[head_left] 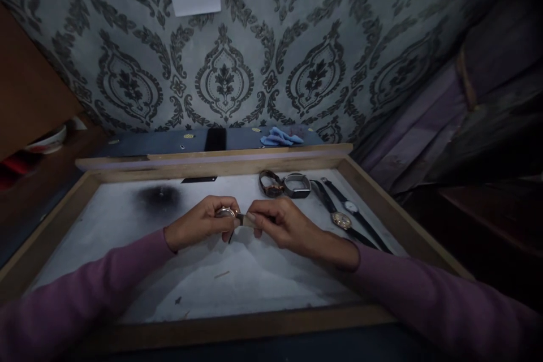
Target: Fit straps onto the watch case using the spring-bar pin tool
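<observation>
Near the middle of a wooden-framed tray (203, 171) with a pale bottom, my left hand (207, 218) is closed around a wristwatch (226, 212) with a round metal case. My right hand (282, 223) pinches a flat, light piece (247, 220) beside the watch case; it looks like part of the strap or a cloth, too small to tell. Both hands are close together, a little above the tray bottom. A dark strap end hangs below the left fingers.
At the tray's back right lie a dark bracelet watch (270, 184), a silver-rimmed watch (297, 185) and two strap watches (341, 220) (350, 207). Behind the tray are a phone (216, 139) and blue cloth (280, 137). A dark strip (199, 179) lies inside.
</observation>
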The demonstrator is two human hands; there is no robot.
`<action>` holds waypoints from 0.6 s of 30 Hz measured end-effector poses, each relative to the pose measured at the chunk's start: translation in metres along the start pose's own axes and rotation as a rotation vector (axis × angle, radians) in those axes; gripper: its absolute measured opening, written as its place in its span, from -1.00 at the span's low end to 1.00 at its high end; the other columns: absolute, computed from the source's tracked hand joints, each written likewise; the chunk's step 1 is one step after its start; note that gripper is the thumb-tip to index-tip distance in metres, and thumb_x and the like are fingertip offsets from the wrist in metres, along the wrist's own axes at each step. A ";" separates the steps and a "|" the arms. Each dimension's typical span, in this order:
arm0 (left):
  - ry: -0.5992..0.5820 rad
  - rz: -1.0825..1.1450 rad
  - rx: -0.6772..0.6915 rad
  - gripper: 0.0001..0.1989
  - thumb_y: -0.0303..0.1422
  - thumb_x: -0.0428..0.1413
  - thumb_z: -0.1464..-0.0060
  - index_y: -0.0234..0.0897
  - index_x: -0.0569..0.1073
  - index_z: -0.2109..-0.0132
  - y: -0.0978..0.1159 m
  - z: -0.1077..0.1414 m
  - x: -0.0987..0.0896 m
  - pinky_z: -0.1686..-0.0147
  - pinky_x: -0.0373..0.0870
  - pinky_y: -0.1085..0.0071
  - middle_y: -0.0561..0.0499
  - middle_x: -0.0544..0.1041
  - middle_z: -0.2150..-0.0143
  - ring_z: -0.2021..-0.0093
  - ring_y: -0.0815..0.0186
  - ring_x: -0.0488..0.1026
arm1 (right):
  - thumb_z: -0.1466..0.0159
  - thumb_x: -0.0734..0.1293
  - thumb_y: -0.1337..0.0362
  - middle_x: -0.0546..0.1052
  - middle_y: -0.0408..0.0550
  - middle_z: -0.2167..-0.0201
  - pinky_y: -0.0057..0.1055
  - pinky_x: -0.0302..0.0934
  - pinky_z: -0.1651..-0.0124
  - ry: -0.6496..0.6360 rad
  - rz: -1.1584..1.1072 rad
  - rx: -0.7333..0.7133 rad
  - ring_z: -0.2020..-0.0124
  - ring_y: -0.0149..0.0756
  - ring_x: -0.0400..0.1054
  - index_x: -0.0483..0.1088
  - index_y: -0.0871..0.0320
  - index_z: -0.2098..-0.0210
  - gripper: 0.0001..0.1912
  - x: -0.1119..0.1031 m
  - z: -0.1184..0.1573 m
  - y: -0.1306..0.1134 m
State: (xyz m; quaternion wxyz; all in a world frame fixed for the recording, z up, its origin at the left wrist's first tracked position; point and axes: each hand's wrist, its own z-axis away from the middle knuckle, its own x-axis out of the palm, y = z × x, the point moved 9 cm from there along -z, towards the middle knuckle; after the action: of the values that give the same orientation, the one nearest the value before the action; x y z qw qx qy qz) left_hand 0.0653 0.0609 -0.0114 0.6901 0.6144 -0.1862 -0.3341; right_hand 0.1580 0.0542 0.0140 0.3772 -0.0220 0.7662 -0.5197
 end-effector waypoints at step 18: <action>0.020 0.010 0.011 -0.72 -0.16 0.15 -0.03 -0.30 0.34 0.37 0.005 0.000 -0.001 0.56 -0.01 0.51 0.13 0.37 0.63 0.62 0.48 0.14 | -0.32 0.18 0.30 0.37 -0.16 0.68 -0.57 -0.05 0.59 0.000 0.034 -0.035 0.68 -0.55 0.09 0.40 0.27 0.51 -0.67 -0.004 0.000 -0.007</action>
State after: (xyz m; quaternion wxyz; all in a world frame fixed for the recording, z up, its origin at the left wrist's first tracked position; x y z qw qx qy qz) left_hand 0.0657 0.0615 -0.0065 0.6901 0.6206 -0.1840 -0.3235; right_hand 0.1585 0.0533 0.0219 0.3858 -0.0155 0.7754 -0.4997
